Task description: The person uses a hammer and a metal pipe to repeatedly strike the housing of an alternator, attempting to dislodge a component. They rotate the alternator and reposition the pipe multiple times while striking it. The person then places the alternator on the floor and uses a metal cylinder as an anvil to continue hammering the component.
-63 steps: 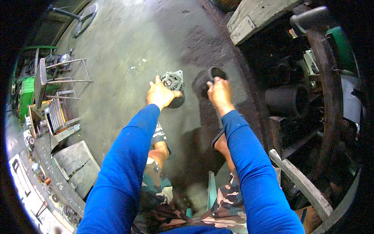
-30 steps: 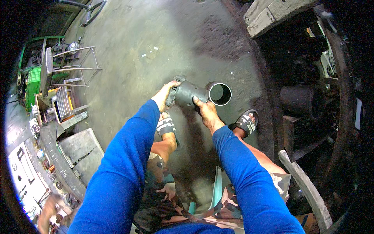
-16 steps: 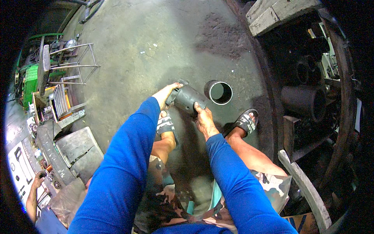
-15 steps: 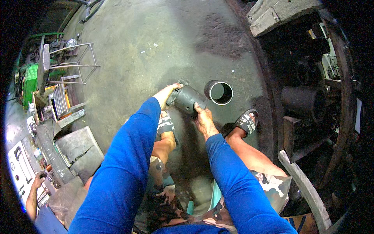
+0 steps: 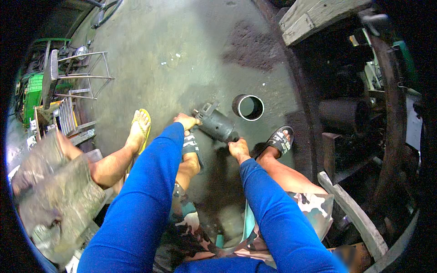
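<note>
A dark grey cylindrical motor [image 5: 217, 124], with a raised bracket-like fitting at its far left end and a dark round knob at its near right end, lies tilted between my two hands just above or on the floor; I cannot tell which. My left hand [image 5: 186, 121] closes on its left end, beside the fitting. At the opposite end my right hand [image 5: 239, 148] has its fingers curled against the knob. Just beyond the motor, to the right, an open dark metal tube [image 5: 235, 106] with a shiny rim stands on the floor.
Another person's leg with a yellow flip-flop [image 5: 144, 129] stands close to my left arm. A metal-legged stool [image 5: 84, 75] lies on its side at far left. On the right are a dark rack with a large cylinder [image 5: 341, 113] and a wooden beam [image 5: 353, 216].
The motor has turned, bringing its fitting and knob into view. My right hand has shifted from its side to its near end. A person's leg has stepped in at left.
</note>
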